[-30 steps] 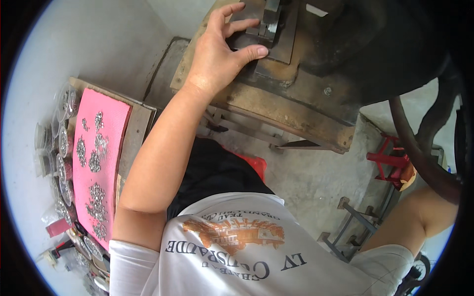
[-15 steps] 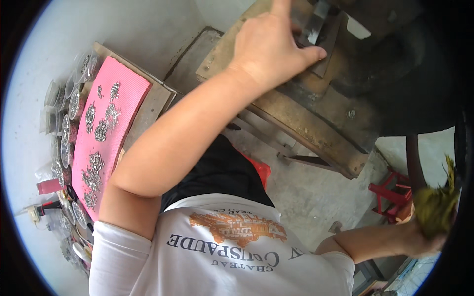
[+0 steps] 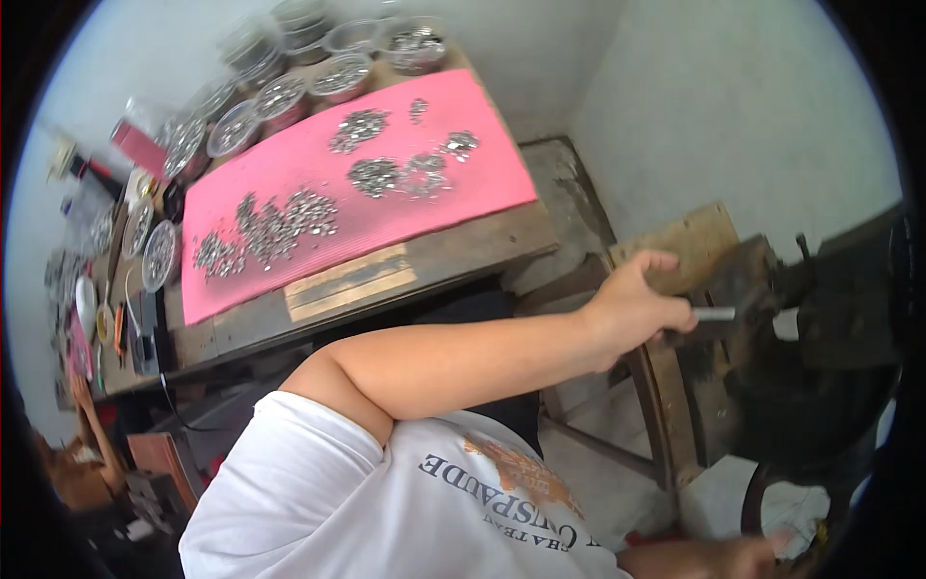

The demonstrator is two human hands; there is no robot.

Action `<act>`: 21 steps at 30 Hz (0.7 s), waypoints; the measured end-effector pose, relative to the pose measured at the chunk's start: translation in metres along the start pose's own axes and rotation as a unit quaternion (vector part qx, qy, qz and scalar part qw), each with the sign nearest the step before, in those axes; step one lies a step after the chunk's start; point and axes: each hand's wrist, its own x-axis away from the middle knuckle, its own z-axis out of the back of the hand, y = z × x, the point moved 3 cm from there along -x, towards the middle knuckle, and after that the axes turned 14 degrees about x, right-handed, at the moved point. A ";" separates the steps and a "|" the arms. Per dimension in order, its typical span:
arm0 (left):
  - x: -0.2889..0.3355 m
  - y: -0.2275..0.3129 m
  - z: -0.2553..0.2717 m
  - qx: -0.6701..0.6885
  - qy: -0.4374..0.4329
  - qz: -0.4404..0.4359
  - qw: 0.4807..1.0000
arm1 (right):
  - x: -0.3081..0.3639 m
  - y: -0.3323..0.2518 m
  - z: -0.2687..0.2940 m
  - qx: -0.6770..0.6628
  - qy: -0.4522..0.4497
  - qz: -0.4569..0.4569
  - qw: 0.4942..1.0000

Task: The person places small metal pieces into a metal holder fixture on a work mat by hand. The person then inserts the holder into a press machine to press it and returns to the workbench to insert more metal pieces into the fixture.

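My left arm stretches across to a dark metal press (image 3: 801, 338) on the right. At its near side my left hand (image 3: 632, 304) is closed, its thumb against the end of a thin pale metal strip (image 3: 715, 314) that points into the press. The palm side and most of the grip are hidden. Low at the right edge, my right hand (image 3: 752, 560) is smeared by motion, and its fingers cannot be made out. A blurred yellow-green thing (image 3: 821, 534) shows just beyond it.
A pink ribbed mat (image 3: 482, 183) lies on a wooden table (image 3: 463, 236), bearing heaps of small silvery metal pieces (image 3: 285, 222). Clear round tubs (image 3: 415, 48) line its back. A wooden bench (image 3: 666, 405) carries the press. Another person's arm (image 3: 92, 425) shows at lower left.
The view has swung left, bringing the whole pink mat in. My left hand stays at the press, its fingers closer together. My right hand, earlier around the yellow-green thing, is now blurred lower down.
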 end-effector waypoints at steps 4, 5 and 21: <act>0.051 0.017 0.035 0.025 -0.003 0.028 0.999 | 0.049 -0.208 -0.006 -0.293 -0.210 0.232 0.904; 0.064 0.025 0.041 0.015 -0.008 0.035 0.999 | 0.058 -0.228 -0.005 -0.324 -0.210 0.266 0.883; 0.194 0.104 0.160 -0.558 0.126 -0.500 0.651 | 0.067 -0.422 0.073 -0.781 -0.522 -0.284 0.194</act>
